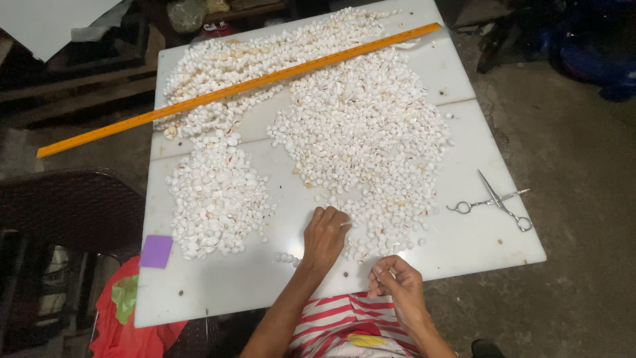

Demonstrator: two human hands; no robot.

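The left hand (324,235) is pinching one small white shell (345,225) from the near edge of the big loose shell heap (368,146), fingertips closed on it. The shell is probably light, hard, glossy and slippery, best nipped across its rounded sides. The right hand (396,282), nearer the body, is curling closed, seemingly around a thin thread I cannot make out. Steel scissors (493,202) are lying well off to its right.

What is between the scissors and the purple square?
In the head view, between the scissors and the purple square lie two piles of white shells and the left hand.
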